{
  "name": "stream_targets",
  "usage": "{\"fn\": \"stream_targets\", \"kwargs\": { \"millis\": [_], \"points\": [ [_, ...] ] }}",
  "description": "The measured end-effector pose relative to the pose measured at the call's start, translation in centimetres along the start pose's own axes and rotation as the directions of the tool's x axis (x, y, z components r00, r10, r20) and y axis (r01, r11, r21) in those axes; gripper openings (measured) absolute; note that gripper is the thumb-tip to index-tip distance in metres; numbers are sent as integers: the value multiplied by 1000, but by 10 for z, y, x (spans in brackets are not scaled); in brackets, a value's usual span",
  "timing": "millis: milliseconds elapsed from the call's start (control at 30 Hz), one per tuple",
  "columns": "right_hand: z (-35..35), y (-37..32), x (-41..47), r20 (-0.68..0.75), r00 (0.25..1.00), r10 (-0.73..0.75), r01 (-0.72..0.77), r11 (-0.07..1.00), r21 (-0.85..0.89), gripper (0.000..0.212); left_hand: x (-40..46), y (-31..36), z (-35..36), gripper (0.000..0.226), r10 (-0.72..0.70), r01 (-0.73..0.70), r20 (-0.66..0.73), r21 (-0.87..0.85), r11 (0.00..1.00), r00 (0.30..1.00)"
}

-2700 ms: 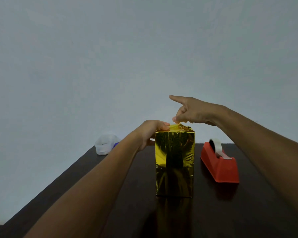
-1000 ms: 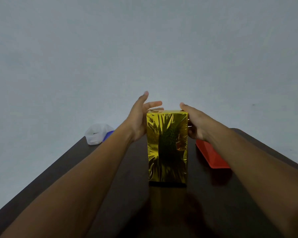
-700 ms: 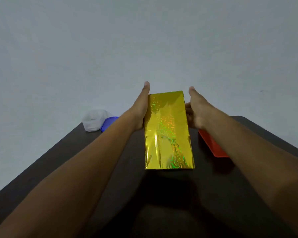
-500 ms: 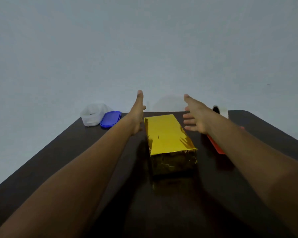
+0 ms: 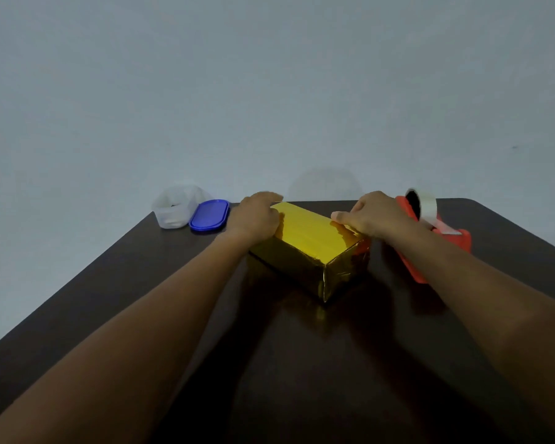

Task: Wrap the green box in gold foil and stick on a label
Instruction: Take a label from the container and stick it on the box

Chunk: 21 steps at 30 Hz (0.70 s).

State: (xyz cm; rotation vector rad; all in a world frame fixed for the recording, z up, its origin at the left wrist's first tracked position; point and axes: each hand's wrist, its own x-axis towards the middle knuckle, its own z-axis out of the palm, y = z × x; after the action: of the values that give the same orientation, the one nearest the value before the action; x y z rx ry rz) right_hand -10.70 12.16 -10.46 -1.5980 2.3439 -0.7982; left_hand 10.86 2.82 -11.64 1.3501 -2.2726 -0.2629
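— Gold-foil-wrapped rectangular box: where is it?

— Lying flat on its broad side on the dark brown wooden table, turned at an angle so one near corner points toward the camera. A second ago it stood upright on end; half a second ago it was already down but lay square to the view.

— And the hands?

— Half a second ago both hovered spread and clear of it. The left hand now rests on the far left edge, fingers curled over the far end. The right hand sits on the right edge, fingers bent with the tips pressing the foil of the top face; whether it pinches anything I cannot tell.

— What surrounds it?

— A red plastic tape dispenser with a white roll just right of the box, partly behind the right forearm. At the far left corner, a clear plastic container with its blue oval lid lying beside it, touching or nearly so.
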Motion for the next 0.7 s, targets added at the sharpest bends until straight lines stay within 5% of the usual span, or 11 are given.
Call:
{"fn": "stream_targets", "kwargs": {
  "millis": [67,133,200,333,433,533,600,700],
  "points": [
    [-3,0,-6,-68,998,-14,8,996,-86,59,-2,5,-5,34,-20,19,7,186,982,1000],
    [-5,2,-8,-117,993,-19,4,992,-127,56,-2,11,-18,54,-15,42,-60,482,875,998],
    [-6,5,-8,-132,991,-14,0,994,-107,50,-4,14,-27,61,73,-23,-66,566,824,995],
    [-5,10,-4,-143,990,12,-3,998,62,52,-5,7,-26,51,21,-105,293,273,956,956],
    [-7,14,-11,-155,988,0,5,999,33,50,-13,12,-31,56,-196,145,473,142,979,859],
    [-6,15,-17,-231,973,-20,-26,981,-194,62,-21,22,-47,64,-323,350,678,103,931,660],
    [-2,14,-14,-157,987,25,-48,988,-146,63,-18,22,-47,67,-334,430,678,29,902,655],
    [5,12,-8,-45,996,72,-69,995,74,56,-9,21,-37,51,-308,480,525,-229,847,793]
  ]
}}
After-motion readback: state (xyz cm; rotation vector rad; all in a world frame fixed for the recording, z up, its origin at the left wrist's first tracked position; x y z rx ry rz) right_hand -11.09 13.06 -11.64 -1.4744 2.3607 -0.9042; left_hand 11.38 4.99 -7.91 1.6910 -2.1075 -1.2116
